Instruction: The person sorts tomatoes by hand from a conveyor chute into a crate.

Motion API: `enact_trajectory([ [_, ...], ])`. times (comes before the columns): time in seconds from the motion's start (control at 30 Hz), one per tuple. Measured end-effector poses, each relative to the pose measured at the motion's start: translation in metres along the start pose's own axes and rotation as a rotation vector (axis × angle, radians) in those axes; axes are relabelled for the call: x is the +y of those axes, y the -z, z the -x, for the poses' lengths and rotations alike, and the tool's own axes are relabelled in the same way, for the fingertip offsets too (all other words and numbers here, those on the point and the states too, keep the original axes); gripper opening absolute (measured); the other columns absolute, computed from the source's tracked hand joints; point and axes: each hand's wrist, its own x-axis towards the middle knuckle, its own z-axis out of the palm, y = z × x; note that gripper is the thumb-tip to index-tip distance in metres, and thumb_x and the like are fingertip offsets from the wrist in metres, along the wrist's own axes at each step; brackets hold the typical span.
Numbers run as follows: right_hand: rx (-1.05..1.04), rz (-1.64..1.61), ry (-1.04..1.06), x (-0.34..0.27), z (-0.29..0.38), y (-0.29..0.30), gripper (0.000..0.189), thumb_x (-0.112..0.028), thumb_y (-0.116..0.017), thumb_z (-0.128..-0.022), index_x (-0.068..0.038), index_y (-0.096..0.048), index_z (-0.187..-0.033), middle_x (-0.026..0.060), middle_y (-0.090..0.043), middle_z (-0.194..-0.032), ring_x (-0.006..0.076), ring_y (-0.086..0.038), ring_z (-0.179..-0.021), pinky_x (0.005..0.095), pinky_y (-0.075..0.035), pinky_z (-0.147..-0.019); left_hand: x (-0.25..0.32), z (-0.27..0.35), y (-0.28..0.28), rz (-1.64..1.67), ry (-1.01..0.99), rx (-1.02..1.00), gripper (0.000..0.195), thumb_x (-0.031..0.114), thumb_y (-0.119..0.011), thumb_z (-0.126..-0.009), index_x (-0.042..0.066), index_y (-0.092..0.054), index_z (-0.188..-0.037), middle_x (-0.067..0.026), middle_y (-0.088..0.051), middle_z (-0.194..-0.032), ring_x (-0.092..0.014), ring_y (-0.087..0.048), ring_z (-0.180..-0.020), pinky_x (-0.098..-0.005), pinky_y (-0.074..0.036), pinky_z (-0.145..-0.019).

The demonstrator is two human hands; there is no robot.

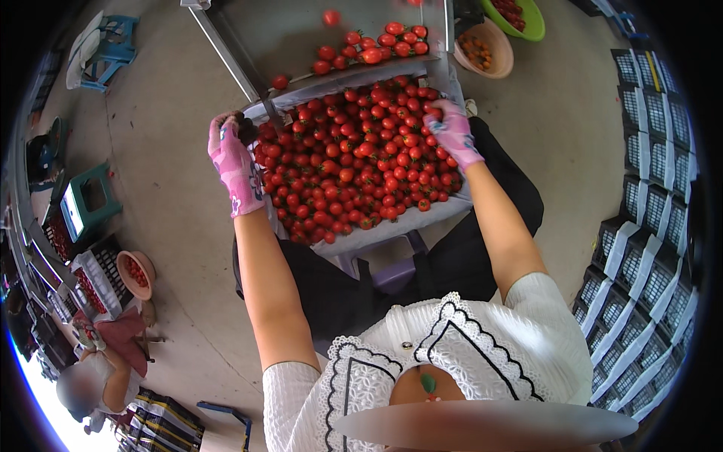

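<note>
A crate lined with pale sheeting is heaped with red cherry tomatoes, many with green calyxes. My left hand, in a pink flowered glove, is at the crate's far left corner. Its fingers are curled and their dark-stained tips show; whether they grip the rim is hidden. On the right side of the heap, my right hand, gloved alike, has thumb and fingers around a tomato. Beyond the crate, a metal-sided tray holds more tomatoes at its near edge. One blurred tomato is farther up it.
A purple stool is under the crate. Basins, one pink and one green, stand at the far right. Black crates are stacked along the right. A green stool and a seated person are to the left.
</note>
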Motion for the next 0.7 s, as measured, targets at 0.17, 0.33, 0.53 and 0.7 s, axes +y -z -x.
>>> enact_trajectory([
  [0.17,0.357,-1.170,-0.544,-0.015,-0.070,0.064,0.028,-0.017,-0.063,-0.090,-0.001,-0.055,-0.112,0.0099,-0.059,-0.110,0.0246,-0.062,-0.092,0.0383,-0.054,-0.082,-0.008,0.004,0.018,0.034,-0.003,0.029,0.016,0.008,-0.048,-0.088,0.001,-0.061,-0.094,-0.0051,-0.062,-0.082,-0.015,-0.060,-0.072,-0.0277,-0.051,-0.065],
  [0.33,0.302,-1.542,-0.046,0.057,-0.177,0.143,0.040,-0.012,-0.060,-0.092,0.005,-0.047,-0.125,0.0162,-0.056,-0.119,0.0287,-0.058,-0.108,0.0424,-0.050,-0.095,-0.029,0.006,-0.005,-0.326,-0.225,0.047,0.017,0.009,-0.048,-0.089,0.002,-0.062,-0.095,-0.0035,-0.062,-0.075,-0.011,-0.057,-0.070,-0.0258,-0.045,-0.064],
  [0.53,0.075,-0.334,0.201,-0.099,-0.009,0.045,0.019,-0.006,-0.057,-0.090,-0.004,-0.063,-0.108,0.0082,-0.065,-0.099,0.0171,-0.062,-0.093,0.0292,-0.049,-0.086,-0.011,0.016,-0.009,-0.101,0.053,0.046,0.024,0.017,-0.048,-0.095,0.005,-0.058,-0.112,-0.0045,-0.060,-0.079,-0.012,-0.056,-0.061,-0.0259,-0.050,-0.051],
  [0.7,-0.280,0.301,0.089,-0.071,0.082,-0.010,0.054,-0.028,-0.064,-0.085,-0.011,-0.047,-0.134,0.0211,-0.050,-0.131,0.0409,-0.048,-0.119,0.0442,-0.040,-0.100,-0.035,0.013,0.005,-0.096,0.134,0.042,0.032,0.019,-0.049,-0.094,0.005,-0.056,-0.122,-0.0044,-0.061,-0.086,-0.012,-0.057,-0.064,-0.0251,-0.047,-0.054],
])
